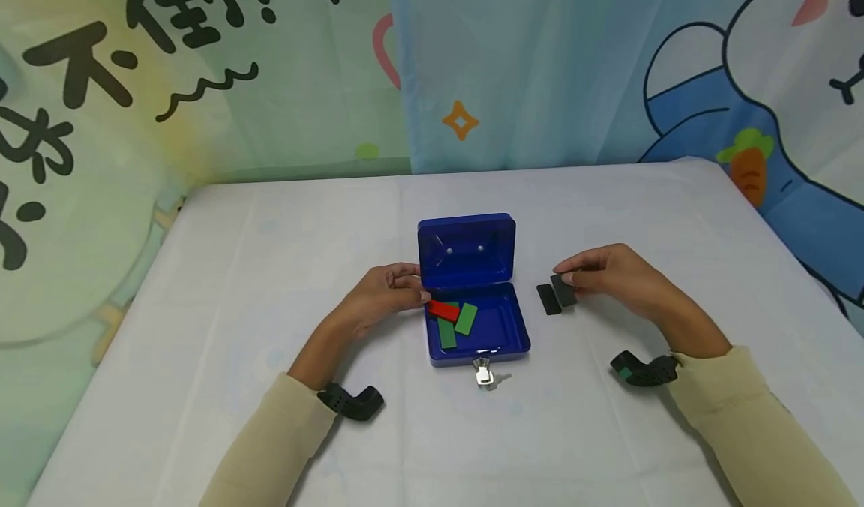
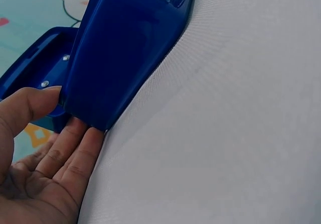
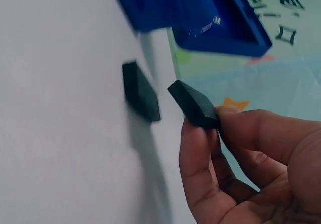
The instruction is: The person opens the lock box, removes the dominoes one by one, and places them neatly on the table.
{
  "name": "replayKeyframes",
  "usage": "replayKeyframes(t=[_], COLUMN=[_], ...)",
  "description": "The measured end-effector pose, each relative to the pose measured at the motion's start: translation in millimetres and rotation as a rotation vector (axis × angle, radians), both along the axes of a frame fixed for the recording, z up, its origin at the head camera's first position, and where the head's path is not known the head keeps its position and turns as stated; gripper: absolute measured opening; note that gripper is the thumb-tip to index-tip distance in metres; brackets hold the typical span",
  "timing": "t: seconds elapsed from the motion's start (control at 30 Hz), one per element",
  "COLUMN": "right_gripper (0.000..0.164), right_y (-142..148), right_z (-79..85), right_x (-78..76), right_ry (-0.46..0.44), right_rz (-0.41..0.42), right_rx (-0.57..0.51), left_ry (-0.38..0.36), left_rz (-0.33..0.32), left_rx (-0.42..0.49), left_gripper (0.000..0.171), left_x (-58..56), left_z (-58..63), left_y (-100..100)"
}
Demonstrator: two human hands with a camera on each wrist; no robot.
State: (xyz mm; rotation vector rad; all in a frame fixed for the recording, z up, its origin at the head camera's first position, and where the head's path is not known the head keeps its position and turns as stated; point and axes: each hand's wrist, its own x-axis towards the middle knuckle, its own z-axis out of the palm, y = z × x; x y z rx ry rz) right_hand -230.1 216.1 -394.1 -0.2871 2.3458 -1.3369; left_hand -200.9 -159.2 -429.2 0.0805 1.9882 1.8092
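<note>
While my right hand [image 1: 610, 278] pinches a dark block [image 3: 193, 103] between thumb and fingertips, its twin, another dark block [image 1: 549, 299], lies on the white cloth [image 1: 574, 424] just to the left of my fingers, near but apart from the held one in the wrist view. I cannot be sure from these angles how high the pinched block sits above the cloth. My left hand [image 1: 388, 288] is partly closed, gripping the blue box [image 1: 498, 325] at its back left corner, the thumb at the rim and the other fingers bent against the outside wall below. The box stands between my hands, its lid [image 1: 466, 248] raised and leaning back. Inside, close to my left thumb, a red block [image 1: 442, 310] lies slantwise over green blocks [image 1: 466, 318], all toward the left side of the box. At the front edge hangs a lock [image 1: 483, 372] with a key [image 1: 501, 379] beside it, well apart from both hands.
</note>
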Motion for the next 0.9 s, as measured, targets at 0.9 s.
replayKeyframes(t=[0.9], right_gripper=[0.023], right_y=[-4.3], right_z=[-1.5], right_x=[-1.8], right_ry=[0.113], right_rz=[-0.036], right_rx=[0.268], left_ry=[-0.009], left_rz=[0.005], left_rx=[-0.001], left_gripper=[0.052], left_x=[1.2], left_z=[0.5], left_y=[-0.5])
